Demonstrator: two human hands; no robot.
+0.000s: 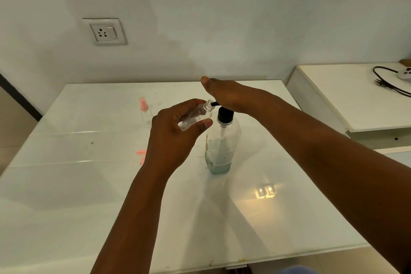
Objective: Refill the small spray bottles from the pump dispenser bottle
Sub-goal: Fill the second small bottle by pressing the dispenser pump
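Pump dispenser bottle [222,140] upright near table [66,184] centre, roughly a third full of pale liquid. Right hand [231,93] lies flat on the black pump head, palm down, fingers straight, pressing rather than gripping. Left hand [175,131] at 9 o'clock of the pump, fingers and thumb curled round a small clear spray bottle [195,115], cap off, tilted so its open neck meets the black spout.

Fill level in the small bottle unclear; looks near empty, so this refill seems early. A second small bottle with pink top [145,110] stands at 10 o'clock, farther back. Pink piece [141,153] on the table behind the left wrist, probably the removed sprayer. Left to do, by my reading: finish pumping, recap, and possibly refill the other bottle.
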